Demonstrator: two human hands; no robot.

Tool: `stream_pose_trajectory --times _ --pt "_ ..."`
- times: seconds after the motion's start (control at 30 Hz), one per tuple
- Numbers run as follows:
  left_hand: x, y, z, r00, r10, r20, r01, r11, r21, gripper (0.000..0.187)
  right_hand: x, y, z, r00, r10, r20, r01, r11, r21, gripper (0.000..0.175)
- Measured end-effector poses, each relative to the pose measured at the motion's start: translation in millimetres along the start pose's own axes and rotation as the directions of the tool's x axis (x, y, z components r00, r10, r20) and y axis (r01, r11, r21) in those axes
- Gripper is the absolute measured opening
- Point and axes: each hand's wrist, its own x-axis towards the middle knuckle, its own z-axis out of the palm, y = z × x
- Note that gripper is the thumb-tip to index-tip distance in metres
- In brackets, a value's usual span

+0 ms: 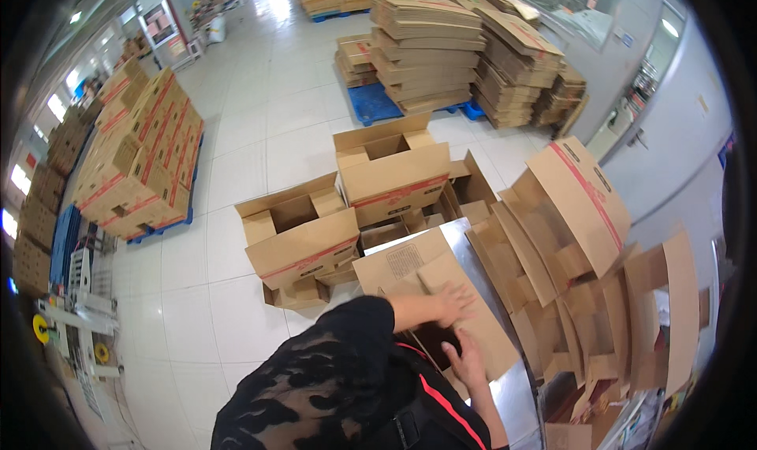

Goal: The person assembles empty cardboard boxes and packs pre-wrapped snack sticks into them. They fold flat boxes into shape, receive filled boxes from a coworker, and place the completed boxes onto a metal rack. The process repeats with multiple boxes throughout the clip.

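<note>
A cardboard box (pixel 414 264) rests on a shiny metal table (pixel 514 403) right before me. My left hand (pixel 455 304) lies with its fingers spread on the box's flaps, blurred as if moving. Nearer my body, my right hand (pixel 469 358) touches the edge of a flap beside a dark opening in the box, thumb apart from the fingers. The inside of the box is mostly hidden by my arm and the flaps.
Open cardboard boxes (pixel 301 246) stand left of and beyond the table. More opened boxes (pixel 579 207) are piled on the right. Flat cartons (pixel 426 48) are stacked on a blue pallet (pixel 372 102). Filled-out boxes (pixel 142 160) stand on a pallet at left.
</note>
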Motion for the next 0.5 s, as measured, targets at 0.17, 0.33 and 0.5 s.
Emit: stream_pose_trajectory --times 0.17,0.33,0.5 --pt "4 -8 5 0.996 -0.032 0.088 0.041 0.993 -0.106 0.067 -13 -26 2 0.979 -0.107 0.177 0.102 0.994 0.037 0.063" --pt "1 -12 -5 0.983 -0.037 0.178 0.078 0.971 -0.225 0.061 -15 -3 -2 0.952 -0.254 0.173 0.295 0.913 -0.283 0.054" --pt "4 -23 -11 0.975 -0.01 0.222 0.089 0.933 -0.348 0.063 16 44 -8 0.947 -0.236 0.218 0.32 0.761 -0.565 0.072"
